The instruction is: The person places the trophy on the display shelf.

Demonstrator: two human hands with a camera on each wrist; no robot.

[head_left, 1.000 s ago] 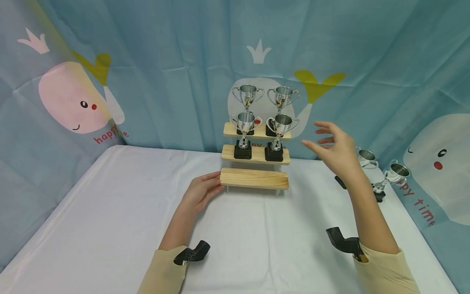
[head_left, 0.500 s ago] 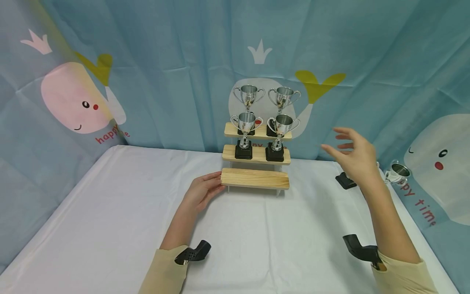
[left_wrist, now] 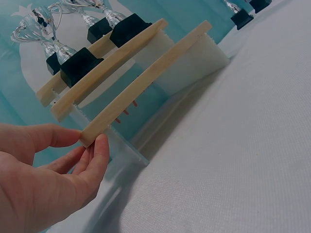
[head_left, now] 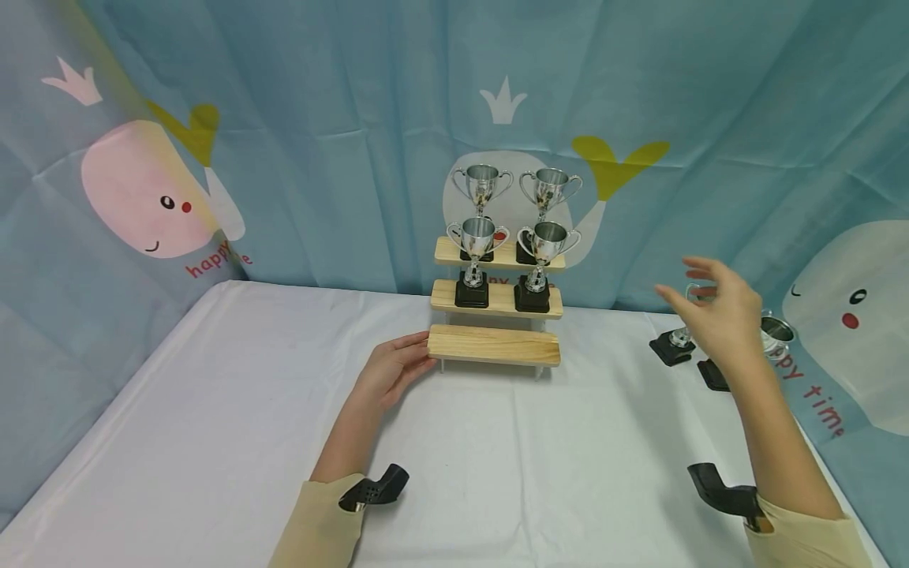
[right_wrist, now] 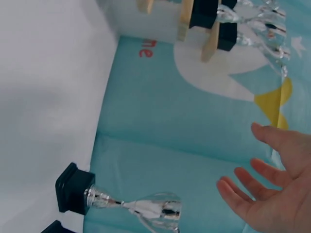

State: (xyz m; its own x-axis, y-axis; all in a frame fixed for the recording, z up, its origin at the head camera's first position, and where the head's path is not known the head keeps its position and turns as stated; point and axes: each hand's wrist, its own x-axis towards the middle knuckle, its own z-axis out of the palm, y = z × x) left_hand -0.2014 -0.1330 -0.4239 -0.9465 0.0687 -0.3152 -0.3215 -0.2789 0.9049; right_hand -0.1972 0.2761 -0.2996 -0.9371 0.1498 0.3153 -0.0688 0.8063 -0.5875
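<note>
a three-tier stand of pale wooden planks [head_left: 501, 298] stands on the table with its white cloth [head_left: 454, 489], near the light blue printed curtain [head_left: 319, 158] at twelve o'clock; the hours here are read round the stand as the head view shows it. at eight o'clock is the left hand [head_left: 390, 372], its grip pinching the left end of the lowest plank [head_left: 493, 345]; the left wrist view shows the digits against that end from above and below, and a translucent side panel [left_wrist: 194, 65] under the far end. four shiny silver two-handled trophy cups with square black bases stand upright on the tiers: the middle-left cup [head_left: 476, 233] and the middle-right cup [head_left: 548, 243] on the middle tier, the top-left cup [head_left: 481, 183] and the top-right cup [head_left: 550, 188] behind them on the top tier. at three o'clock, well apart from the stand, the right hand [head_left: 720, 312] hovers with its grip spread, thumb away from the slightly bent fingers. between three and four o'clock, near that hand, two similar trophies stand on the table, the inner cup [head_left: 672, 349] and the outer cup [head_left: 778, 330], both partly hidden by the hand and forearm. the right wrist view shows a gap between the fingers and a cup upright on its base. the beige left sleeve [head_left: 319, 521] enters between seven and eight o'clock, the beige right sleeve [head_left: 806, 532] at four.
</note>
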